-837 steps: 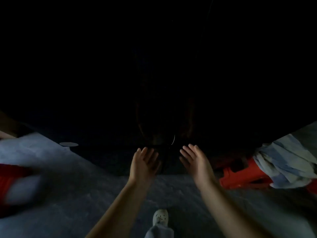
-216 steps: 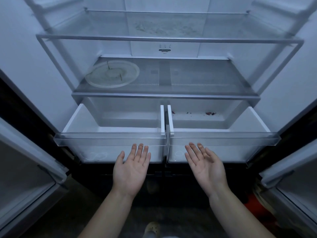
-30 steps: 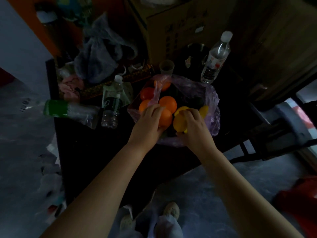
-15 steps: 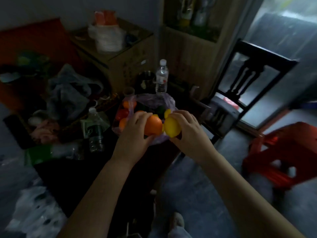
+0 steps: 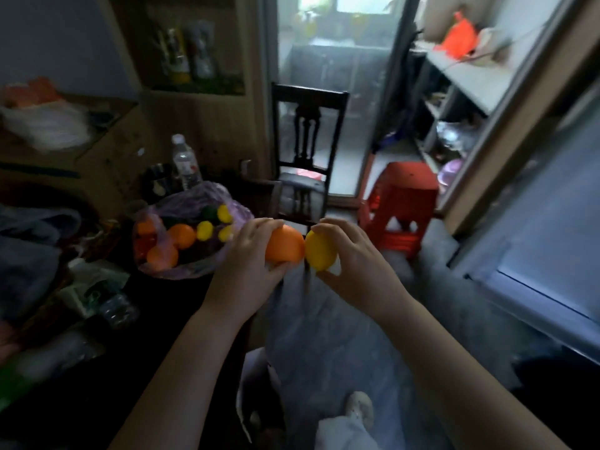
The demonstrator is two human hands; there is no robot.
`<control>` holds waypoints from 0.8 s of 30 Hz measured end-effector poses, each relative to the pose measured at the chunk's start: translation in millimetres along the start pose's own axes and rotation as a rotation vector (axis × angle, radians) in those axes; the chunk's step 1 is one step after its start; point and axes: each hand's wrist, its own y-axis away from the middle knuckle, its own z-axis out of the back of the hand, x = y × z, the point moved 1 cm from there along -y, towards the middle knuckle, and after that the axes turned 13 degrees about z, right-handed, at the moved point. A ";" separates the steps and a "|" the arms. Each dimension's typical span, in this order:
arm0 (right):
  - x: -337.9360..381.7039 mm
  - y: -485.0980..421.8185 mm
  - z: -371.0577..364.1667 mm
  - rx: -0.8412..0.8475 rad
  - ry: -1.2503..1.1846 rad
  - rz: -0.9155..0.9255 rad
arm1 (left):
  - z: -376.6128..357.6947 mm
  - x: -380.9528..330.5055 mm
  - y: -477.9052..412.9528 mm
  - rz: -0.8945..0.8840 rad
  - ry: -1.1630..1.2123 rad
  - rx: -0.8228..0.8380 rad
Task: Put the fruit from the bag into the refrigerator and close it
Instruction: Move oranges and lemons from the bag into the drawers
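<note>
A dim, cluttered room: at nine o'clock a dark table (image 5: 162, 306) carries bottles (image 5: 184, 162), cloth (image 5: 29, 254) and, toward its right end, a crumpled purple plastic bag (image 5: 201, 267) lying open with several oranges (image 5: 182, 236) and small lemons (image 5: 204, 229) inside. Just right of it, over the floor (image 5: 324, 336) near the view's centre, the left hand (image 5: 246, 271) is curled round an orange (image 5: 284, 246), thumb below and fingers over the top. The right hand (image 5: 355, 267) cups a lemon (image 5: 319, 251) the same way, and the two fruits touch side by side. Both look smooth, round and evenly coloured (glossy enough to be plastic, though I cannot tell). At one o'clock from the hands stands a red stool (image 5: 401, 203), and at three o'clock a pale panel (image 5: 545, 254) that may be the refrigerator's door. The step in hand looks like carrying this pair over. Next comes turning right to the refrigerator and setting them inside without dropping either, then coming back for what the bag holds.
</note>
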 end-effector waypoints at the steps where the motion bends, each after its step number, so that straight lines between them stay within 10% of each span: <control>1: 0.5 17.4 15.5 -0.015 0.039 -0.049 | -7.2 -16.0 3.7 -0.039 0.009 0.029; 24: 32.8 364.6 255.3 -0.259 0.457 -0.627 | -158.5 -337.3 171.1 -0.656 0.189 0.516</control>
